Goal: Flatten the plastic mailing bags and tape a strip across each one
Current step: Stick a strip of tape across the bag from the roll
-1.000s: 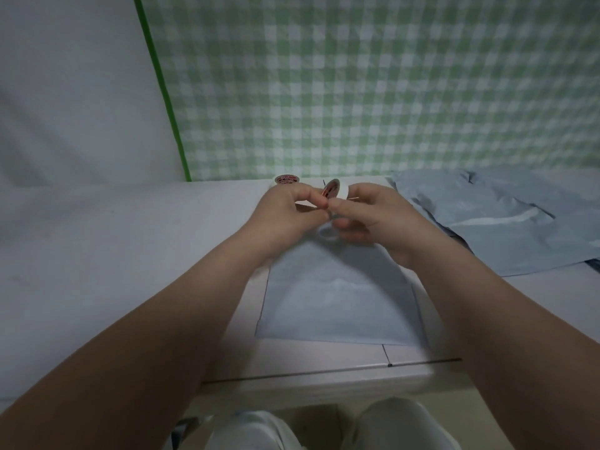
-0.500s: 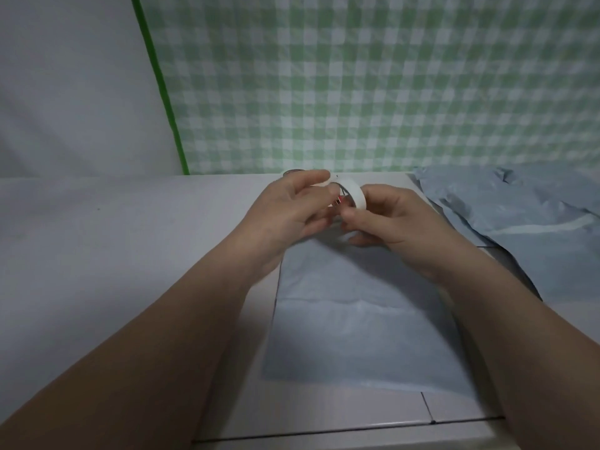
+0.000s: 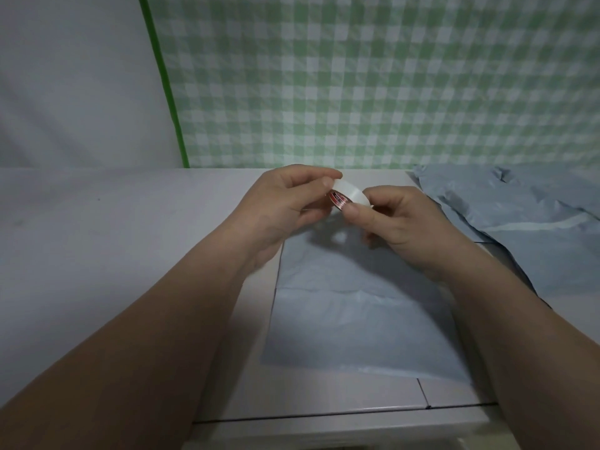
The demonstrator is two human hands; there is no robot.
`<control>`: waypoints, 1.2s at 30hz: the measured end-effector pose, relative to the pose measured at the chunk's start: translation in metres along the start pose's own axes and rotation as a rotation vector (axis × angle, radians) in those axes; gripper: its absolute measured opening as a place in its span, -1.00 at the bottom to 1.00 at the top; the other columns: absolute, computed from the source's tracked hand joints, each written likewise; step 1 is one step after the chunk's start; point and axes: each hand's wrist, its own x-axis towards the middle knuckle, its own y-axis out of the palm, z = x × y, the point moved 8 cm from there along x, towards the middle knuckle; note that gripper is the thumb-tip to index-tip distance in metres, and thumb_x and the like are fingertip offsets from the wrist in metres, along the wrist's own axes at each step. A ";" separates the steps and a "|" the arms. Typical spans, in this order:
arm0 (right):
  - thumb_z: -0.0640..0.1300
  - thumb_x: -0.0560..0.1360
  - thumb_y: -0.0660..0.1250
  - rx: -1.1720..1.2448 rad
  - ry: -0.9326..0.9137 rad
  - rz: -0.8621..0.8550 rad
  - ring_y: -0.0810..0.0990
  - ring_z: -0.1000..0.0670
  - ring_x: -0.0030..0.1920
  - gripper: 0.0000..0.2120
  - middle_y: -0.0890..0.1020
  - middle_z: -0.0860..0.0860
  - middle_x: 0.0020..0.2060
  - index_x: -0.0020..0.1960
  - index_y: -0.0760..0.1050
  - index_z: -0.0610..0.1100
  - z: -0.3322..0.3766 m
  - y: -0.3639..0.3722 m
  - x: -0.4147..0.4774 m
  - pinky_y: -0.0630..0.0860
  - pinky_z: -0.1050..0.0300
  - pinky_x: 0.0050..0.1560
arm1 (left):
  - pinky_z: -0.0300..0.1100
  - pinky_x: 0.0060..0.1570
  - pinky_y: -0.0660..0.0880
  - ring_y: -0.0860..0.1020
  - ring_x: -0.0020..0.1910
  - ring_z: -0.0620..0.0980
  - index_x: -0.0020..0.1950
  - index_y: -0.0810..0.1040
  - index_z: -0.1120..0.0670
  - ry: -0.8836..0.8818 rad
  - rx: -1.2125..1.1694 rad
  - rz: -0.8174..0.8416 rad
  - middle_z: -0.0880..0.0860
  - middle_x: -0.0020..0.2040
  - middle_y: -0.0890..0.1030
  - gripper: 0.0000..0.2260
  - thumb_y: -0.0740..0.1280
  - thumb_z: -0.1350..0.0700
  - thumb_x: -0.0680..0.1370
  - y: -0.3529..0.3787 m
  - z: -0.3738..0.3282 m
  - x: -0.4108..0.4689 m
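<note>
Mailing bag (image 3: pixel 357 326) lies flat on the worktop (image 3: pixel 130 241), thin and slippery I judge, best pinned at its edges; above it my left grip (image 3: pixel 289 203) and right grip (image 3: pixel 399 222) both pinch the tape roll (image 3: pixel 349 196)

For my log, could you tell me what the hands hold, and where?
Left hand and right hand pinch the small white red-cored tape roll at opposite sides.
</note>
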 end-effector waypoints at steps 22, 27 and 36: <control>-0.07 0.57 0.23 0.545 0.185 0.014 0.54 0.10 -0.45 -0.73 0.63 -0.07 -0.32 0.26 0.41 0.02 -0.009 0.001 0.003 0.52 0.25 -0.40 | -0.26 -0.21 0.57 0.59 -0.33 -0.13 -0.21 0.55 0.09 0.252 0.329 -0.095 0.04 -0.26 0.58 -0.85 0.35 0.29 0.52 0.004 -0.019 -0.006; -0.05 0.37 0.35 0.492 0.105 0.105 0.54 0.05 -0.36 -0.69 0.64 -0.08 -0.20 0.10 0.45 -0.07 -0.002 0.004 0.001 0.58 0.19 -0.22 | -0.20 -0.21 0.60 0.48 -0.37 -0.11 -0.20 0.48 0.14 0.068 0.147 -0.091 0.04 -0.27 0.46 -0.83 0.24 0.23 0.60 -0.001 -0.007 -0.003; 0.15 0.36 0.29 0.219 0.074 0.060 0.53 0.07 -0.11 -0.58 0.56 -0.03 -0.16 -0.04 0.51 -0.20 -0.009 0.002 0.003 0.54 0.11 -0.03 | -0.23 -0.33 0.55 0.39 -0.37 -0.13 -0.24 0.43 0.12 -0.033 0.198 -0.038 0.04 -0.29 0.40 -0.77 0.19 0.23 0.62 0.008 -0.001 -0.007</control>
